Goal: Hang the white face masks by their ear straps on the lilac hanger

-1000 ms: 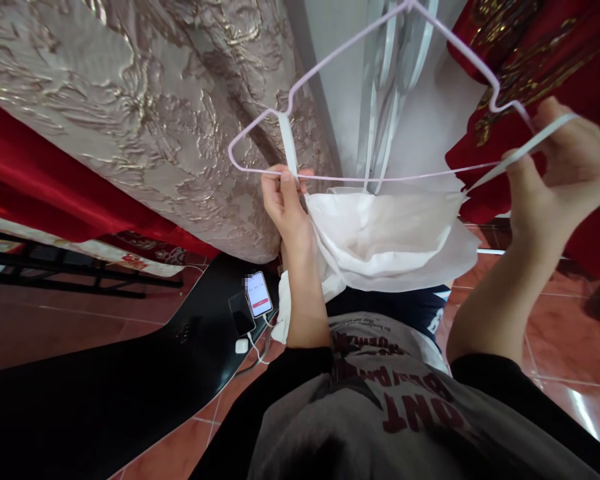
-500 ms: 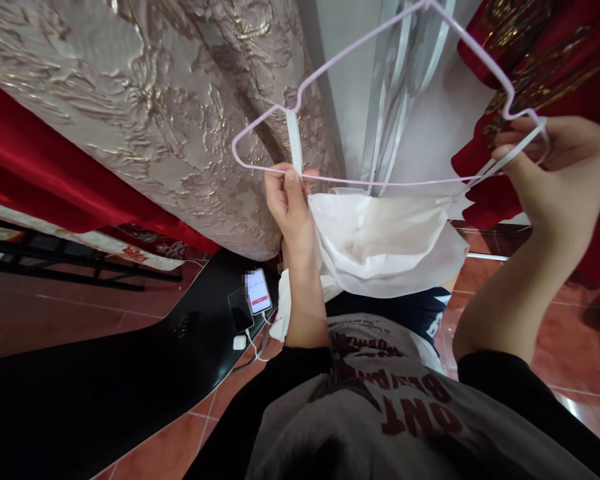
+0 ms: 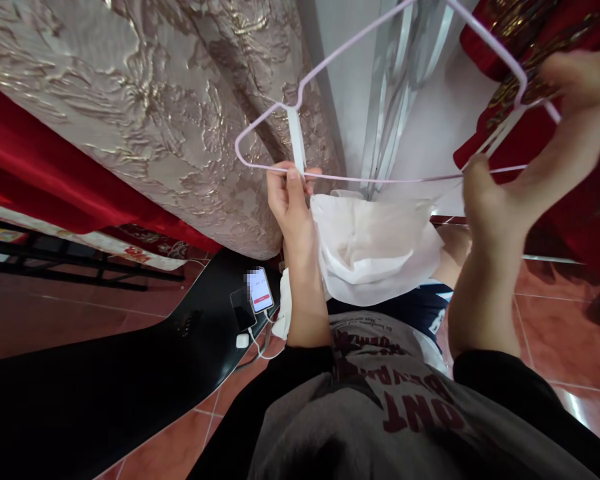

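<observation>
A pale pink hanger (image 3: 353,50) is held up before me, its top beyond the picture's edge. My left hand (image 3: 293,197) pinches its lower bar together with a white strap (image 3: 295,133), which loops over the hanger's left notch. Below hangs a white sheer garment (image 3: 373,233), whose exact kind I cannot make out. A second white strap (image 3: 505,130) runs up to the hanger's right notch. My right hand (image 3: 545,147) is beside that end, thumb and fingers spread wide, slightly blurred, with nothing visibly gripped.
Embossed beige-gold fabric (image 3: 145,100) hangs at the left, with red fabric (image 3: 55,153) below it. More red cloth with gold trim (image 3: 570,220) hangs at the right. A lit phone (image 3: 260,291), a dark phone (image 3: 242,310) and a white charger (image 3: 242,341) lie on a black surface (image 3: 130,373).
My right hand has let go of the right strap and hanger end, spreading its fingers and moving slightly. The garment's right side has shifted left and lower. My left hand keeps its pinch.
</observation>
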`<state>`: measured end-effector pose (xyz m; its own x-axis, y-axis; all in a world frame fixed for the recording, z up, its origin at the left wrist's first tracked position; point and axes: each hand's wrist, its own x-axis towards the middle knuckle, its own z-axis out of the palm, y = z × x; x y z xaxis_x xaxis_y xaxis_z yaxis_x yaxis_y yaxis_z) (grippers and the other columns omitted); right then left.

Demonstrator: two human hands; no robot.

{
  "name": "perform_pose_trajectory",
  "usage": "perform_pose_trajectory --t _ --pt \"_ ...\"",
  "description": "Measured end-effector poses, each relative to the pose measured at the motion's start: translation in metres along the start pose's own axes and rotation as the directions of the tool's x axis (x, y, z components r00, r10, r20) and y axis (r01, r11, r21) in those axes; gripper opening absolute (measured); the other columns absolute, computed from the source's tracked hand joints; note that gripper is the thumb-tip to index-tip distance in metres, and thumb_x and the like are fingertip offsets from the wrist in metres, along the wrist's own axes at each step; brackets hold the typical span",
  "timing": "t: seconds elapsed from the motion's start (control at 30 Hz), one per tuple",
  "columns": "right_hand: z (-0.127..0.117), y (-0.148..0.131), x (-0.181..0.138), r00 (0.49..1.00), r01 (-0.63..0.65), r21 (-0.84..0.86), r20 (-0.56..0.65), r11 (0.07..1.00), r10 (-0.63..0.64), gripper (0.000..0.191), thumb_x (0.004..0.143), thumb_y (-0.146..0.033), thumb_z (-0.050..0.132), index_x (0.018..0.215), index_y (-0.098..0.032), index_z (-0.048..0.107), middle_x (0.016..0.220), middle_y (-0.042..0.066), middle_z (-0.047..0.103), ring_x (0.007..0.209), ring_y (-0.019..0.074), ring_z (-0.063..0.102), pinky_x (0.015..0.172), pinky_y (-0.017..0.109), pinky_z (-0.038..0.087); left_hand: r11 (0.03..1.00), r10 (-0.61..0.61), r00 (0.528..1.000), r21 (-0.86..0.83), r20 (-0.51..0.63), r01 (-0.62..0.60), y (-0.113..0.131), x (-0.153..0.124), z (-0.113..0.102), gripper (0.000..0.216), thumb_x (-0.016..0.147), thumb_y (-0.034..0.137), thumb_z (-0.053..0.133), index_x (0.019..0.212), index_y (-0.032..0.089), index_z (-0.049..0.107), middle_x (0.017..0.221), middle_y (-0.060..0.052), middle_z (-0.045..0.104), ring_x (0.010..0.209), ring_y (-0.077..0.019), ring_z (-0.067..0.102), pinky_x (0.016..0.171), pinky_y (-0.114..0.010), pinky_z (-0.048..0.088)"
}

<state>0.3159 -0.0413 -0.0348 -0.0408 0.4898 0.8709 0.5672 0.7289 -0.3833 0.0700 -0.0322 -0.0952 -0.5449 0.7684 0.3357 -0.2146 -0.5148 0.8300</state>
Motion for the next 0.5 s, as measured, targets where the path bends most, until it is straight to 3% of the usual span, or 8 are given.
perform_pose_trajectory --t 0.07,0.13,0.2,0.33,0.5 --pt "0.022 -0.002 -0.013 0.997 0.082 0.008 0.003 0.997 -0.082 0.035 0.097 -0.036 0.059 0.130 -0.031 0.070 0.123 0.009 0.071 0.122 0.0310 0.063 0.115 0.054 0.047 1.000 -0.003 1.000 -0.028 0.009 0.003 -0.001 -0.001 0.000 0.023 0.105 0.044 0.065 0.094 0.024 0.058 0.085 -0.002 0.071 0.070 -0.0149 0.063 0.074 -0.028 0.054" --pt "0.042 -0.004 -0.027 0.963 0.024 0.013 0.269 1.000 -0.027 0.033 0.097 -0.034 0.059 0.129 -0.033 0.070 0.115 0.005 0.076 0.109 0.0274 0.069 0.109 0.053 0.050 1.000 -0.012 1.000 -0.025 0.010 0.012 -0.002 -0.001 -0.002 0.017 0.106 0.038 0.065 0.096 0.024 0.061 0.086 -0.002 0.073 0.070 -0.0141 0.064 0.076 -0.027 0.055" --pt "0.055 -0.003 -0.039 0.916 -0.047 -0.045 0.395 0.998 0.061 0.036 0.095 -0.035 0.063 0.131 -0.033 0.069 0.115 0.003 0.077 0.107 0.0273 0.069 0.111 0.056 0.047 0.999 -0.031 0.999 0.028 0.040 0.030 -0.002 -0.001 -0.008 0.013 0.106 0.033 0.065 0.097 0.024 0.067 0.089 -0.003 0.076 0.073 -0.0141 0.066 0.077 -0.027 0.057" --pt "0.059 0.002 -0.049 0.946 -0.101 -0.064 0.303 0.993 0.116 0.033 0.097 -0.034 0.062 0.129 -0.032 0.071 0.119 0.003 0.077 0.111 0.0263 0.067 0.115 0.057 0.040 0.985 -0.054 0.990 0.169 0.132 0.031 0.009 -0.003 -0.021 0.024 0.103 0.034 0.069 0.083 0.022 0.075 0.085 -0.005 0.076 0.080 -0.0161 0.070 0.077 -0.027 0.057" --pt "0.051 0.004 -0.048 0.965 -0.106 -0.027 0.238 0.994 0.109 0.027 0.098 -0.030 0.062 0.122 -0.034 0.074 0.113 0.000 0.078 0.110 0.0235 0.067 0.120 0.057 0.036 0.978 -0.027 0.986 0.206 0.162 -0.007 0.044 -0.006 -0.019 0.043 0.101 0.047 0.069 0.068 0.020 0.076 0.063 -0.003 0.065 0.060 -0.0143 0.057 0.060 -0.028 0.045"
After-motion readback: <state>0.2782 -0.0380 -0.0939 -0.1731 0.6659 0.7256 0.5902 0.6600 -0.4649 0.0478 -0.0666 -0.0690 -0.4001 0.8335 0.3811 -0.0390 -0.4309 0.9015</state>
